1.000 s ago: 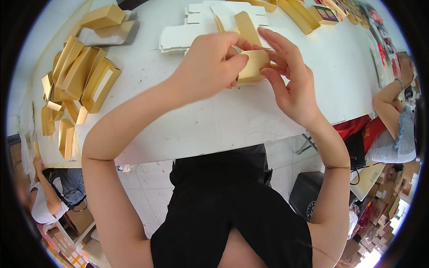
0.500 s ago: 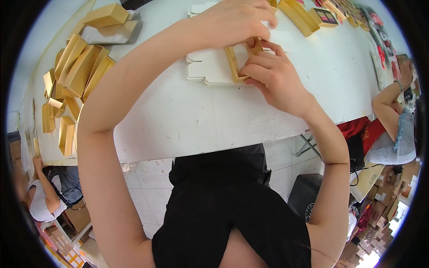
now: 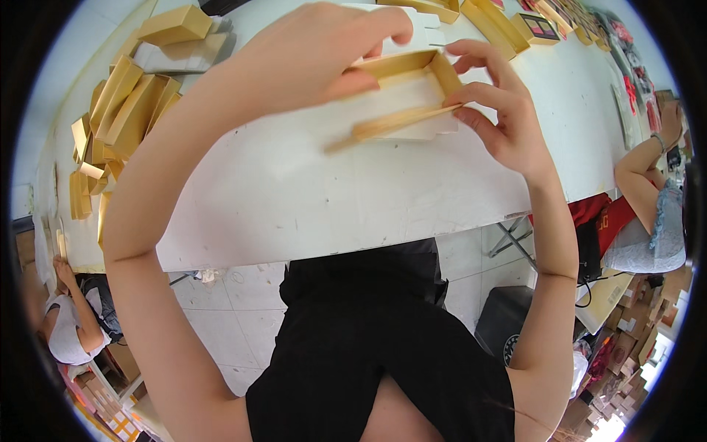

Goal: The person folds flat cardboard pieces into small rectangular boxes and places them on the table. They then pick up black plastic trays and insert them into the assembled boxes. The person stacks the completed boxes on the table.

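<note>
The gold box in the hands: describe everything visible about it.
The gold box is a shallow open tray of gold-faced card with a white inside. It looks half-formed, its near wall splayed outward. It is held above the white table, the left hand gripping its left side and the right hand pinching its right corner.

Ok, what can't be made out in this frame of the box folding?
- Left hand, head view: its fingertips curl over the gold box, so the grip under them is hidden.
- Box: its near side flap is blurred, and the left hand covers its left end.
- Gold stack at the table's left: bent by the fisheye rim, the count is unclear.
- Trays at the top edge: cut off, contents too small.
- Right hand: its palm side faces away.
</note>
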Demonstrator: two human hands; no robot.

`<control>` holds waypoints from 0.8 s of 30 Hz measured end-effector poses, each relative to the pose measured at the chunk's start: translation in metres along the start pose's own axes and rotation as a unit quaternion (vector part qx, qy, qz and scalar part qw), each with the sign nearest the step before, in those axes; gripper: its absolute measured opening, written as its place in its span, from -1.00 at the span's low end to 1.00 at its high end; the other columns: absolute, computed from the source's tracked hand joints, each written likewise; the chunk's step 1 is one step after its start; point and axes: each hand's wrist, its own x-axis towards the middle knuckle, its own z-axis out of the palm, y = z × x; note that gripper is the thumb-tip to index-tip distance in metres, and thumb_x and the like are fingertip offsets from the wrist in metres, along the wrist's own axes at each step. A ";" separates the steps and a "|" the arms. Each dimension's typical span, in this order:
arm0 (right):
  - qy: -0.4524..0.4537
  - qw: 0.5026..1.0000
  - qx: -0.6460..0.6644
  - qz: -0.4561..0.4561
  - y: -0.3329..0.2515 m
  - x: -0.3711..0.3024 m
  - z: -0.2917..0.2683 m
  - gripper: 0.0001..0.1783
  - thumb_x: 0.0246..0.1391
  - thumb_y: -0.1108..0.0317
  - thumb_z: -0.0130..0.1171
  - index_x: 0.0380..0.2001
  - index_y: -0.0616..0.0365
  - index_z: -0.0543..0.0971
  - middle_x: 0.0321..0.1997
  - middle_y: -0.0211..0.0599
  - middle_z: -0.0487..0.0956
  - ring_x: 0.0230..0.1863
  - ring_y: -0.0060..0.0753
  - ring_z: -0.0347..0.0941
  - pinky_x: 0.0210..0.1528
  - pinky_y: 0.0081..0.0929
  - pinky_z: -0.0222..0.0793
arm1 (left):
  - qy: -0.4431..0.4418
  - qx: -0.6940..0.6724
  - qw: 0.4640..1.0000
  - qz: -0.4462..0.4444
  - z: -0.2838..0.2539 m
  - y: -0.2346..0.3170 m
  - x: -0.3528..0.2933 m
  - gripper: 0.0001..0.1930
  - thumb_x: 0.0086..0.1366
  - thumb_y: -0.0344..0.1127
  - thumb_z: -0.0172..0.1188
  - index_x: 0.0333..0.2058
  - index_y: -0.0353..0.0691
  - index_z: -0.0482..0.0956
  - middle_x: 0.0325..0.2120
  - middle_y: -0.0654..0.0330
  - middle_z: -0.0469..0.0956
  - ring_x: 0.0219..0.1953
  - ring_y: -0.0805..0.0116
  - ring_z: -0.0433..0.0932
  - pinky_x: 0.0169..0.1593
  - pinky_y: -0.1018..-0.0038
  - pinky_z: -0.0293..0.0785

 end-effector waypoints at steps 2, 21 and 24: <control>-0.041 0.997 0.069 -0.004 0.006 0.004 0.001 -0.82 -0.17 0.67 0.33 -0.46 0.22 0.58 0.24 -0.13 0.43 0.17 -0.08 0.40 0.15 -0.21 0.44 | 0.032 -0.032 0.998 0.049 -0.001 0.008 -0.009 -0.74 0.19 -0.46 0.31 -0.15 -0.21 0.52 -0.32 0.21 0.55 -0.45 0.21 0.52 -0.34 0.39 0.47; -0.057 0.960 -0.197 -0.190 -0.001 -0.007 0.022 -0.78 -0.08 0.47 0.32 -0.27 0.16 0.63 0.13 -0.20 0.57 0.23 -0.10 0.44 0.30 -0.22 0.42 | -0.054 -0.007 0.991 0.124 0.008 -0.004 -0.034 -0.58 -0.08 -0.54 0.39 -0.16 -0.16 0.62 -0.05 0.24 0.48 -0.20 0.30 0.53 -0.18 0.45 0.59; -0.067 0.985 -0.087 -0.136 -0.012 -0.017 0.027 -0.71 -0.11 0.33 0.40 -0.30 0.19 0.60 0.08 -0.18 0.58 0.18 -0.06 0.46 0.35 0.01 0.32 | -0.047 -0.044 0.988 0.143 0.015 -0.002 -0.037 -0.57 -0.09 -0.50 0.42 -0.15 -0.20 0.60 -0.08 0.22 0.49 -0.23 0.29 0.52 -0.24 0.46 0.58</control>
